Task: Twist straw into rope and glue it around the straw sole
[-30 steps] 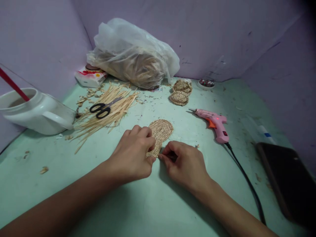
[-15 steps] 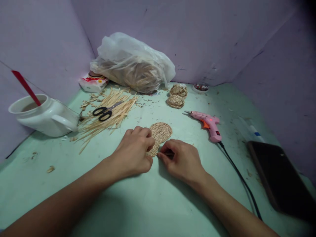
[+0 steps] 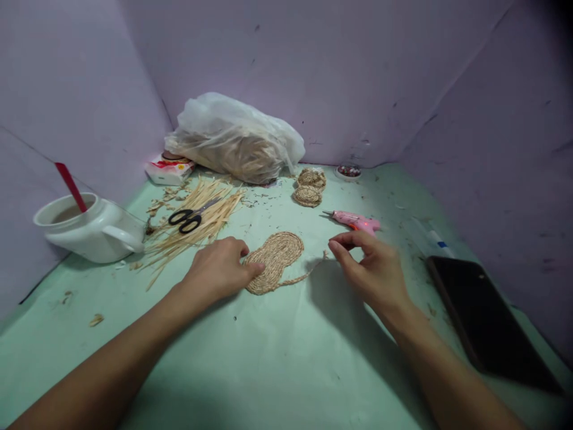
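Observation:
A flat coiled straw mat (image 3: pixel 274 258), shaped like two joined ovals, lies on the pale green table (image 3: pixel 277 358). My left hand (image 3: pixel 218 270) rests on its left edge with the fingers curled, pressing it down. A loose braided tail (image 3: pixel 308 272) runs from the mat's lower end up to the right. My right hand (image 3: pixel 373 269) hovers to the right of the mat, thumb and forefinger pinched on the tail's free end, the other fingers half open.
A pink glue gun (image 3: pixel 356 221) lies just beyond my right hand. Black scissors (image 3: pixel 188 218) sit on a pile of straw strips (image 3: pixel 197 222). A white jug (image 3: pixel 89 230) stands left, a plastic bag of straw (image 3: pixel 235 140) and two coiled rounds (image 3: pixel 308 188) behind, a dark phone (image 3: pixel 483 319) right.
My right hand has moved away from the mat to the right and lifted, drawing the braided tail out. My left hand slid to the mat's left edge. The view tilted upward.

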`<action>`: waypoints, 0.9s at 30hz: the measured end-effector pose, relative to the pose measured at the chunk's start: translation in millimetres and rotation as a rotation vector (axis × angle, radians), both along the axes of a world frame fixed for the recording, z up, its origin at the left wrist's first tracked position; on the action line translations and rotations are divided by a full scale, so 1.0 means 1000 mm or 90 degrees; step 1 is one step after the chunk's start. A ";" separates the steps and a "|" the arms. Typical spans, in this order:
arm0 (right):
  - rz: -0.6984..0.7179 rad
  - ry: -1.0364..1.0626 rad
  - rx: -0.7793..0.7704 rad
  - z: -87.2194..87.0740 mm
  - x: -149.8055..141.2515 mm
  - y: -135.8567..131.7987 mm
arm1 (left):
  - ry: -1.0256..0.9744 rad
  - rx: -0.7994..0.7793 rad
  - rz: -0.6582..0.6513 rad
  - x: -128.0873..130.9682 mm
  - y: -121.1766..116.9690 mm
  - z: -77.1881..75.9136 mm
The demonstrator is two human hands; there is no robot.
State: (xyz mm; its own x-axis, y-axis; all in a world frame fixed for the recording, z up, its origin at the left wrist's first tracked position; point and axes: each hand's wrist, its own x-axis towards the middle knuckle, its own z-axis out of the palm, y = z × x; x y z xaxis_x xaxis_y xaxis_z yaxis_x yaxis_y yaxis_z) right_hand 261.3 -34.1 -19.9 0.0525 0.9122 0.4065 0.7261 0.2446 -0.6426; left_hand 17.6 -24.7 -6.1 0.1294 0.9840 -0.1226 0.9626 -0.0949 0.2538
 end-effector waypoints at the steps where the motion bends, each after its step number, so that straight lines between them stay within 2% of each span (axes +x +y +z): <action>1: 0.021 -0.001 0.005 -0.001 -0.002 0.000 | 0.009 -0.005 -0.003 0.002 -0.001 -0.003; 4: 0.119 -0.026 0.036 -0.005 -0.009 -0.002 | -0.047 -0.006 0.021 0.007 -0.003 -0.008; 7: 0.212 -0.066 0.071 -0.006 -0.014 -0.004 | -0.268 -0.027 0.035 0.011 -0.002 -0.007; 10: 0.255 -0.084 0.101 0.003 -0.016 -0.009 | -0.529 -0.101 -0.016 0.011 -0.003 0.004; 12: 0.272 -0.066 0.095 0.013 -0.019 -0.015 | -0.608 -0.164 -0.078 0.010 -0.007 0.014; 14: 0.309 0.005 -0.005 0.021 -0.024 -0.022 | -0.639 -0.197 -0.125 0.011 -0.014 0.022; 18: 0.446 0.318 -0.419 0.021 -0.040 -0.032 | -0.747 -0.146 -0.108 0.016 -0.021 0.027; 20: 0.407 0.500 -0.504 0.013 -0.046 -0.031 | -0.803 -0.075 -0.062 0.016 -0.019 0.025; 23: 0.276 0.701 -0.466 0.001 -0.050 -0.026 | -0.818 -0.023 0.026 0.014 -0.012 0.018; 25: 0.213 0.772 -0.430 -0.004 -0.052 -0.024 | -0.818 -0.084 0.060 0.014 -0.008 0.011; 27: 0.188 0.806 -0.411 -0.007 -0.054 -0.024 | -0.823 -0.184 0.057 0.018 -0.009 0.004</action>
State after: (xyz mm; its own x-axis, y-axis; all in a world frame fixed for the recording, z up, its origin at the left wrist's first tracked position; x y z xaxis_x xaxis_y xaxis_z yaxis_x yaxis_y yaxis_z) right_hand 207.7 -57.8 -26.4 -0.1617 0.9555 -0.2469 -0.4255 -0.2932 -0.8561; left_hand 35.9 -33.5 -2.2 0.2477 0.9545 -0.1659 0.0149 0.1675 0.9858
